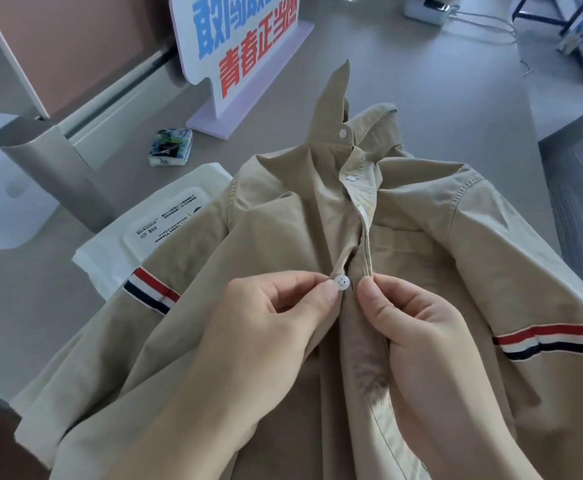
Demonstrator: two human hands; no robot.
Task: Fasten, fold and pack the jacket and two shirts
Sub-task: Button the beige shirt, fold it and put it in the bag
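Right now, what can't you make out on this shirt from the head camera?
Head view:
- Lower buttons and hem of the beige shirt: covered by the left hand and right hand, cut by the bottom edge.
- Buttonhole for the white button: hidden in the placket fold.
- One sleeve's cuff: past the right edge.
- Label of the wipes pack: too small, part under a sleeve.

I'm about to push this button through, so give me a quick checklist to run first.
1. The left hand pinches the small white four-hole button: ok.
2. The right hand pinches the placket edge of the beige cotton shirt: ok.
3. Button sits beside that edge: ok.
4. Buttonhole lined up with the button: cannot tell, fingers hide it.
5. Placket above lies closed: not ok, it gapes below the second white button.
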